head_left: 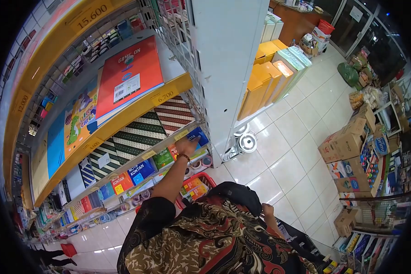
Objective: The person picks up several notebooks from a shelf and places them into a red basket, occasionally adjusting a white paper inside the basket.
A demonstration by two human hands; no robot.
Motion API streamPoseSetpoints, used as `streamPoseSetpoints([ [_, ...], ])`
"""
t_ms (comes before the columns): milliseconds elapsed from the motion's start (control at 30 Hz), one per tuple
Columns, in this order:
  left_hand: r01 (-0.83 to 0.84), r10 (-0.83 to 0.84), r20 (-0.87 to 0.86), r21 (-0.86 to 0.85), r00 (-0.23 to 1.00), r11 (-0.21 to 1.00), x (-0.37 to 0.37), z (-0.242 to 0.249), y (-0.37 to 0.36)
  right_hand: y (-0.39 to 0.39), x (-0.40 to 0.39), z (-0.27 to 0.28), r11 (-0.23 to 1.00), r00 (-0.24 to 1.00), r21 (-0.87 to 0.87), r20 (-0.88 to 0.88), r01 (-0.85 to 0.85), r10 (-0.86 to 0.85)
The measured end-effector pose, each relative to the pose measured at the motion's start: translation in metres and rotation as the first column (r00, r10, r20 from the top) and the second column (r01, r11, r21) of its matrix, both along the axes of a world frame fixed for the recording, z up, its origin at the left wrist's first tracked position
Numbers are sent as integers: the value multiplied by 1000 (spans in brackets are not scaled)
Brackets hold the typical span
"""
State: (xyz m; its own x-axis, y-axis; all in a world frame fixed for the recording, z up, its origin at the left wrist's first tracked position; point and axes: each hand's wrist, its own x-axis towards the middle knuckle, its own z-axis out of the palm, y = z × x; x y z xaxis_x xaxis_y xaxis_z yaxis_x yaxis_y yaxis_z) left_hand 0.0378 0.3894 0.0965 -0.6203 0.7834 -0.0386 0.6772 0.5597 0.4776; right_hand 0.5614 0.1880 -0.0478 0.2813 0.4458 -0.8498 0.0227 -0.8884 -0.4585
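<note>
My left hand reaches into the low shelf row, its fingers stretched onto a blue receipt pad at the right end. Beside it stand green receipt pads and a larger blue "Nota Kontan" pad, with orange ones further left. My right hand is closed at my side, near the edge of a black bag-like item in front of me; what its fingers hold is hidden. Below my left forearm, a red basket contains a colourful pack.
Above the pads, striped-cover books fill a shelf, and a red folder lies higher. A grey metal post rises at the shelf's end. Yellow box files stand behind it. Cardboard boxes are stacked on the right.
</note>
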Motion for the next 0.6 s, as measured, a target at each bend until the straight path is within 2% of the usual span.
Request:
streamPoseSetpoints([
  [33,0,0,3,3,1000,1000,-2,6,8,1,1,1,1000,1000,0,4,-8,8],
  [67,221,-219,36,-62,975,973,-5,10,16,2,2,0,1000,1000,0,9,-17,17],
  [100,431,-424,82,-115,902,895,-8,13,23,2,4,0,1000,1000,3,14,-20,19],
  [133,429,-422,86,-109,903,897,-11,16,26,0,6,1,1000,1000,20,-1,0,0],
  [233,624,-597,180,-224,782,749,-24,11,44,-2,15,1,998,999,44,-19,36,-36],
  [400,600,-572,183,-196,799,776,-27,12,48,-15,26,4,992,990,-17,-72,123,-124],
  [467,583,-556,180,-207,812,785,-26,9,39,-26,21,11,999,998,8,-44,51,-51],
  [600,557,-533,164,-227,830,799,-30,11,36,-34,12,19,992,997,-102,-9,76,-77],
])
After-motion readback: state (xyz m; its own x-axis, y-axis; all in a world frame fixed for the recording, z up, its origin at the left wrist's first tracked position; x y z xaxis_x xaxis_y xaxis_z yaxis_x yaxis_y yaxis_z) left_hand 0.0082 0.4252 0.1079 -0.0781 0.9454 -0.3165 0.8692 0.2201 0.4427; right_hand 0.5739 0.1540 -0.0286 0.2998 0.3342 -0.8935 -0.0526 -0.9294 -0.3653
